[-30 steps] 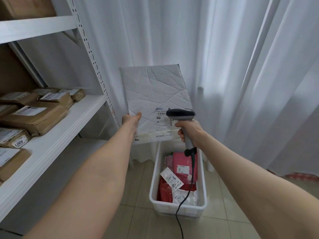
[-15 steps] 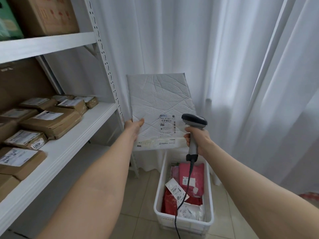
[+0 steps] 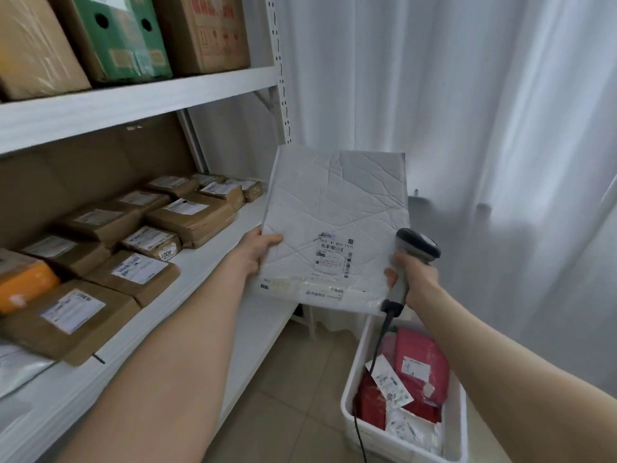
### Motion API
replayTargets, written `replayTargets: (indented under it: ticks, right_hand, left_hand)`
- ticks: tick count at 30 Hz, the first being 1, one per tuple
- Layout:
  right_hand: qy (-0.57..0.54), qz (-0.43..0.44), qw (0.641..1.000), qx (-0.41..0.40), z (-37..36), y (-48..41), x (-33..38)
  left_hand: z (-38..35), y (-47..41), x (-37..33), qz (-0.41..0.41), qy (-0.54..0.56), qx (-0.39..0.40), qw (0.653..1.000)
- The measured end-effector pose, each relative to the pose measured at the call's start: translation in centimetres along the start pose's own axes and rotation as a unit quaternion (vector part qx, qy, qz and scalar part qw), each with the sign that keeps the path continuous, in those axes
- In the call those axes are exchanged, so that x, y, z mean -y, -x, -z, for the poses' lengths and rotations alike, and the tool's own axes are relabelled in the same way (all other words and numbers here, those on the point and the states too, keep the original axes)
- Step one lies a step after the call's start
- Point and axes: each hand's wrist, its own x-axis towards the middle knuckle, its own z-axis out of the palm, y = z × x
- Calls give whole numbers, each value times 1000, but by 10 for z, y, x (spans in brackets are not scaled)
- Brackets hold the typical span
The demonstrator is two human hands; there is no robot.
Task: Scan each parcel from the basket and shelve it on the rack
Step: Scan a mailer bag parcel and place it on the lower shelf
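Observation:
My left hand (image 3: 257,250) grips the lower left edge of a large white padded mailer (image 3: 334,212), thumb on its front, holding it upright beside the rack's right end. A shipping label (image 3: 334,259) sits low on its face. My right hand (image 3: 415,277) grips the handle of a grey barcode scanner (image 3: 412,259) at the mailer's lower right corner; its black head overlaps that corner. The scanner's cable (image 3: 369,372) hangs down into the white basket (image 3: 349,399), which holds red and pink parcels (image 3: 420,365) and white ones.
The white rack's middle shelf (image 3: 213,259) carries several brown labelled parcels (image 3: 190,217) and an orange one (image 3: 23,285) at the left. Big cartons (image 3: 123,35) stand on the upper shelf. White curtains (image 3: 484,128) hang behind. The floor is beige tile (image 3: 293,379).
The view has swung left toward the rack. The mailer and both hands have moved nearer the shelf's right end; the scanner still sits at the mailer's lower right.

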Motion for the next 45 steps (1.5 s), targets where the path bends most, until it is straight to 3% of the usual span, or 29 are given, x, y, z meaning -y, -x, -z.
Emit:
replayTargets:
  ticks: [7, 16, 21, 24, 37, 45]
  right_hand:
    - [12, -16, 1000, 5, -22, 8, -31]
    - [28, 8, 999, -26, -23, 14, -37]
    - [81, 24, 996, -30, -18, 30, -43]
    - [99, 21, 995, -10, -14, 49, -50]
    - [212, 3, 972, 102, -17, 162, -120]
    - [222, 37, 950, 218, -51, 230, -182]
  left_hand:
    - [45, -7, 7, -7, -27, -75, 997]
    - [45, 9, 22, -11, -48, -158, 986]
    - [54, 43, 31, -35, -22, -144, 989]
    - [62, 75, 40, -50, -8, -176, 983]
    - [132, 247, 89, 66, -80, -399, 911]
    - [209, 333, 101, 116, -125, -480, 861]
